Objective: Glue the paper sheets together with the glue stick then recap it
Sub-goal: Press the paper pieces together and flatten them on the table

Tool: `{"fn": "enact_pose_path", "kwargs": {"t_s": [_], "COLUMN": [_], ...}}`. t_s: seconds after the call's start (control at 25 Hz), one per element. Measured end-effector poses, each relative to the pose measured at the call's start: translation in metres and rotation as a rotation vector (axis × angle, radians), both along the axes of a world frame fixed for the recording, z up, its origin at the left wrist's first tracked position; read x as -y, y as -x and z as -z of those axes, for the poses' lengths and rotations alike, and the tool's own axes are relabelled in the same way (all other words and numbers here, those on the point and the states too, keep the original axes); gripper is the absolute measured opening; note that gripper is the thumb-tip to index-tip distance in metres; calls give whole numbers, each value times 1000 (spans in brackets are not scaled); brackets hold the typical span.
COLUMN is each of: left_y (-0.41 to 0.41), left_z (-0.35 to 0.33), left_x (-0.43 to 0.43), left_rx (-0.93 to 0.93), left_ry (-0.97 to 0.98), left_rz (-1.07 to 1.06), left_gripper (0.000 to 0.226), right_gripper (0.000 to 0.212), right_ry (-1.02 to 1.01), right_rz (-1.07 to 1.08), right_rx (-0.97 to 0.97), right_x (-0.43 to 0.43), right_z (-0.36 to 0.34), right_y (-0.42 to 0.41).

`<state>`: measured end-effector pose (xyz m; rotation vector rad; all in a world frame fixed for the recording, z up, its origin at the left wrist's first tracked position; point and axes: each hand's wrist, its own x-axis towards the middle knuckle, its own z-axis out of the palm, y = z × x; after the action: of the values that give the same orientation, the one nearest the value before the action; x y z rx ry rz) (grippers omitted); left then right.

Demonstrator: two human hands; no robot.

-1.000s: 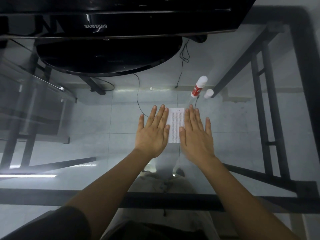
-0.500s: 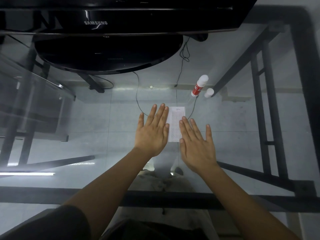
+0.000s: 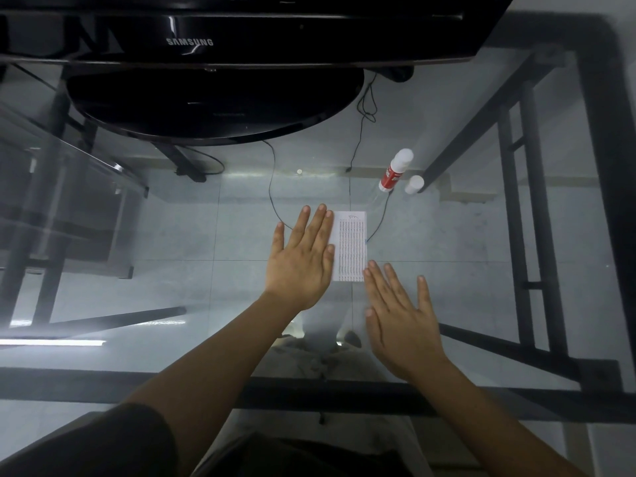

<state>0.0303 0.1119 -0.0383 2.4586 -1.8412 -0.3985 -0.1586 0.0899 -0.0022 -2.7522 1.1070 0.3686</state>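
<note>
A small white printed paper sheet (image 3: 351, 246) lies flat on the glass table. My left hand (image 3: 303, 256) rests flat on its left part, fingers spread. My right hand (image 3: 399, 311) is flat and open, below and right of the sheet, only its fingertips near the sheet's lower right corner. The red and white glue stick (image 3: 395, 171) stands tilted on the glass beyond the sheet to the right. Its white cap (image 3: 414, 184) sits separately just right of it.
A black Samsung monitor (image 3: 213, 43) with an oval base (image 3: 213, 105) stands at the far side of the glass table (image 3: 481, 235). Thin cables (image 3: 361, 108) hang under the glass. The black metal frame (image 3: 344, 390) runs along the near and right edges.
My right hand has slid off the paper, toward me and to the right. My left hand has stayed flat on the sheet.
</note>
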Motion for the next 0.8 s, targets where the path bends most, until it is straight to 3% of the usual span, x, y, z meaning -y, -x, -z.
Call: {"fn": "enact_pose_path", "kwargs": {"t_s": [0.2,0.32,0.44,0.8], "left_y": [-1,-1,-1,0], "left_z": [1,1,0,-2], "left_x": [-1,-1,-1,-1], "left_rx": [8,-5,-4,-25], "left_ry": [6,4,11,15], "left_rz": [9,12,8,8], "left_gripper": [56,56,55,56], "right_gripper": [55,54,53,53], "right_ry": [-26,20,-57,-43], "right_rz": [-177,-141,-91,-129], "right_rx": [-10,-2,37,21], "right_x": [12,22,25,65], "right_z": [7,5,-1,4], "right_y": [-17,4,6,-2]}}
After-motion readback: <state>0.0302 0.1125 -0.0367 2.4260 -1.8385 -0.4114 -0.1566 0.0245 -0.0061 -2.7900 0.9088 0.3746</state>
